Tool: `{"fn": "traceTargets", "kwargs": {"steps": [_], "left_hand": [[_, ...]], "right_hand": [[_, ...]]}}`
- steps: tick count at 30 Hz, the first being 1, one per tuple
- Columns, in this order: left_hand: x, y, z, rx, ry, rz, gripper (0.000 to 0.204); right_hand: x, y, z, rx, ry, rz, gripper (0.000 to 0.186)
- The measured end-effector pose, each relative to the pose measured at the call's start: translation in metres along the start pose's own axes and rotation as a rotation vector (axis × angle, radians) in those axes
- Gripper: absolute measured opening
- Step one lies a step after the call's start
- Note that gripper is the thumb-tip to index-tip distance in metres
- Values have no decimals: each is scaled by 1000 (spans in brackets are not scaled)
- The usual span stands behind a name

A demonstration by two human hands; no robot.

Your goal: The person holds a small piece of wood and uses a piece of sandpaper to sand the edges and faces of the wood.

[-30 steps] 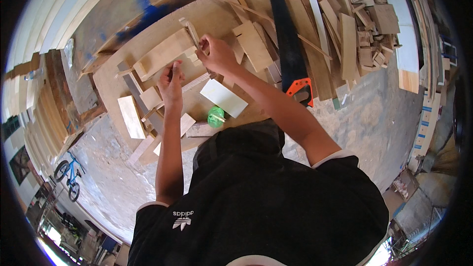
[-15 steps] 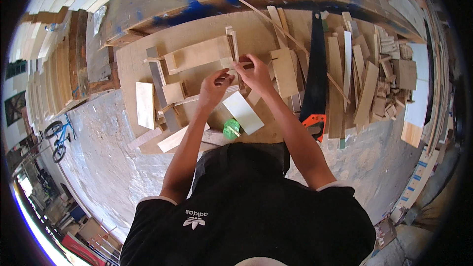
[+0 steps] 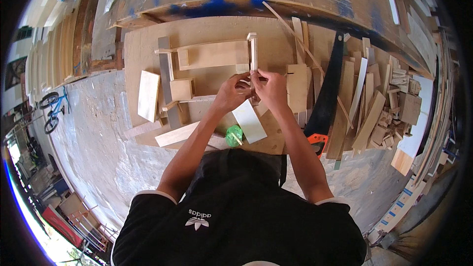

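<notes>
A small wooden frame of pale boards (image 3: 214, 55) lies on the worktop sheet in front of me. At its right end stands a narrow wooden strip (image 3: 253, 51). My right hand (image 3: 271, 87) pinches the near end of this strip between thumb and fingers. From the other side my left hand (image 3: 232, 92) meets it with curled fingers, closed about the same end; the fingertips partly hide the corner there. A pale loose board (image 3: 250, 120) slants just below my hands. Beside it sits a green round tub (image 3: 233, 136) with a light stick in it.
To the right lies a handsaw (image 3: 326, 88) with an orange and black handle. Beyond it are stacked strips (image 3: 347, 93) and a heap of wood offcuts (image 3: 387, 118). A dark strip (image 3: 166, 79) lies across the frame's left end. A blue-stained beam (image 3: 217, 7) runs along the back.
My hands have come closer together at the frame's near right corner, now on the strip's end. The view has shifted, moving the worktop things slightly rightward in the picture.
</notes>
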State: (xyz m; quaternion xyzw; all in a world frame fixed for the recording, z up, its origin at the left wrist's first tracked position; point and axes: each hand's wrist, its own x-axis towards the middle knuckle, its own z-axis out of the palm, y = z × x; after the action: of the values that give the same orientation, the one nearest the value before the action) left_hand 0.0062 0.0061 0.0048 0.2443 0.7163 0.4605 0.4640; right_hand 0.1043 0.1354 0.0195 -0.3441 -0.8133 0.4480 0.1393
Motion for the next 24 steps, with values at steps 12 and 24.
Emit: {"fn": "traceTargets", "kwargs": {"steps": [12,24], "left_hand": [[3,3,1,-187,-66,-103,49],[7,1,-2,-209,-108,-57,52]], "right_hand": [[0,0,-2,33,-60,122,54],[7,17,-2,151,-108,155,53]]}}
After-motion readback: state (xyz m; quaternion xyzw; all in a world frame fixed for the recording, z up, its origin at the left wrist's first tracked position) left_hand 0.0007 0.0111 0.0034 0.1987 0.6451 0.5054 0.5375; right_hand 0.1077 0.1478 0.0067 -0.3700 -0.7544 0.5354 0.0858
